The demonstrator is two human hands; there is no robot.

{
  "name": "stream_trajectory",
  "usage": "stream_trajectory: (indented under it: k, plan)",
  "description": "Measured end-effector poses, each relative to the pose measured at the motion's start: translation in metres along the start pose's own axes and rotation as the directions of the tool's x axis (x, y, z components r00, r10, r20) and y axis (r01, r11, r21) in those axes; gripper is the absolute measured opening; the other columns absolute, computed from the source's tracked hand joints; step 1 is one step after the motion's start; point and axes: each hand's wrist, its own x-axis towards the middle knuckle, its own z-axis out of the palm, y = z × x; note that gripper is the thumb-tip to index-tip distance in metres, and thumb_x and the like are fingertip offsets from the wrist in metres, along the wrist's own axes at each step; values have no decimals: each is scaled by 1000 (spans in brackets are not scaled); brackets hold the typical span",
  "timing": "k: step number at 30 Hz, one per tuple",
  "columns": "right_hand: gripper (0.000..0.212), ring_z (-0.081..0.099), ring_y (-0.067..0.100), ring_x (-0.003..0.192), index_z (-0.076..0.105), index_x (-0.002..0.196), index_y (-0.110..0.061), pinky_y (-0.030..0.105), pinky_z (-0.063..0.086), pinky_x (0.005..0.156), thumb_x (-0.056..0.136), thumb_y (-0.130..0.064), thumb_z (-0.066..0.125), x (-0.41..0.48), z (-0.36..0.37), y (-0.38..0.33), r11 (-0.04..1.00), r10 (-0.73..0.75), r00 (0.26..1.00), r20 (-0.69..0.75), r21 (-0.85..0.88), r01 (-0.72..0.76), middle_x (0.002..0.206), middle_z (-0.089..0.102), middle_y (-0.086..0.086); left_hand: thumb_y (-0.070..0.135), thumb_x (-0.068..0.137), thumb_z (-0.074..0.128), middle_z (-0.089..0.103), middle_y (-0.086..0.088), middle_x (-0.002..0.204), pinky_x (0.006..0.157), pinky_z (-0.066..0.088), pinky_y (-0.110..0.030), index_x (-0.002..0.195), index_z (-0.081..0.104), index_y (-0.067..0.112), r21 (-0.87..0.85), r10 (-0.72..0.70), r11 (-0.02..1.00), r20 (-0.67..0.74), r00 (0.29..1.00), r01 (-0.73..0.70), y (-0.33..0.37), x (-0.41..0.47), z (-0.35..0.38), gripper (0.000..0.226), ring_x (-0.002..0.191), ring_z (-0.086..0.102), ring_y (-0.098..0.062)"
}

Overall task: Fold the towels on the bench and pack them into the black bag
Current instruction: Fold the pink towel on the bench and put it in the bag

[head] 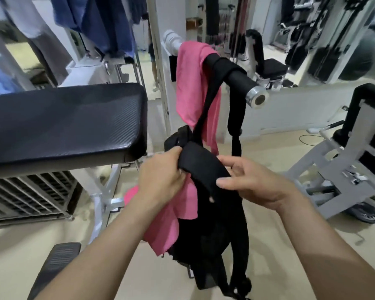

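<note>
The black bag point(214, 234) hangs in the centre of the view, suspended by one strap point(206, 109) that runs up and over a padded bar point(232, 76) with a metal end cap point(258, 98). The bag's body hangs clear of the floor point(290, 245), just to the right of the bench point(63, 120). The bench's black cushion fills the left of the view and has no towel on its visible surface. The upper pink towel point(191, 83) is draped over the same padded bar, behind the strap, and hangs down toward the top of the bag. The lower pink towel point(171, 224) lies against the left side of the bag, partly under the bag's top flap, with its free end hanging below the left wrist. The left hand point(160, 176) has its fingers curled round the left end of the bag's top flap and grips it. The lower pink towel emerges directly beneath this hand, so the hand possibly holds the cloth as well, but the flap hides that contact. The right hand point(253, 182) pinches the right end of the same flap, with the thumb flat on the outer black fabric and the fingers curled behind it. Both hands are close together at the mouth of the bag. Blue towels point(100, 22) hang from a frame at the upper left, well apart from the bag.
</note>
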Motion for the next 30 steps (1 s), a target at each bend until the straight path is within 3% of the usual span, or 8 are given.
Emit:
stream_trajectory:
  k: [3,5,8,11,17,24,27,30]
  plan:
    - [33,70,29,82,58,116,2,32,56,72,84,-4,65,-33,-1,-24,982,-55,998,25,-179,58,91,71,16,28,75,40,70,-14,87,63,38,-38,102,62,18,17,-28,999,-128,991,30,15,0,-17,36,84,61,-42]
    - [20,67,15,68,66,99,-2,23,52,64,83,-12,72,-46,-2,-53,907,-262,954,-148,-376,191,75,69,4,24,82,45,69,-16,90,65,37,-39,111,60,18,8,-52,999,-184,982,54,32,1,-28,33,85,60,-44]
    - [10,58,4,60,71,75,-10,17,44,58,80,-17,77,-41,-5,-95,733,-598,727,-337,-597,326,64,65,0,22,87,50,70,-16,98,70,42,-42,129,54,27,-49,-73,997,-249,966,63,52,3,-38,42,90,61,-44]
    - [25,49,6,52,66,59,-15,22,38,52,83,-20,72,-17,-11,-118,683,-696,593,-404,-627,375,53,54,-3,26,80,40,70,-15,101,73,48,-45,132,50,30,-123,-101,990,-327,940,64,59,6,-50,53,91,61,-44]
    - [23,41,15,50,58,58,-3,27,34,47,79,-11,65,34,-57,-141,754,-615,600,-511,-605,257,52,46,3,16,87,44,68,-14,102,72,44,-44,131,46,26,-119,-134,988,-300,944,103,68,24,-57,45,91,59,-44]
    - [28,33,17,47,44,56,-14,27,26,48,82,-12,55,77,-67,-99,973,-204,693,-692,-67,220,51,37,4,23,91,45,63,-15,87,63,42,-43,110,39,12,-78,-115,991,-63,991,110,95,23,-20,23,82,59,-43]
    - [29,26,23,59,31,44,-23,41,25,51,60,-17,55,82,-69,-118,933,-340,587,-735,-187,307,49,25,0,21,90,45,58,-13,81,63,43,-43,109,37,10,-105,-108,989,-78,991,99,96,31,-15,24,79,59,-42]
    - [29,27,27,60,37,43,-20,42,29,53,64,-13,54,88,-84,-151,888,-438,500,-747,-273,371,51,29,4,18,89,46,54,-10,79,66,47,-46,110,36,9,-183,-185,971,-154,971,156,89,47,-22,25,78,58,-41]
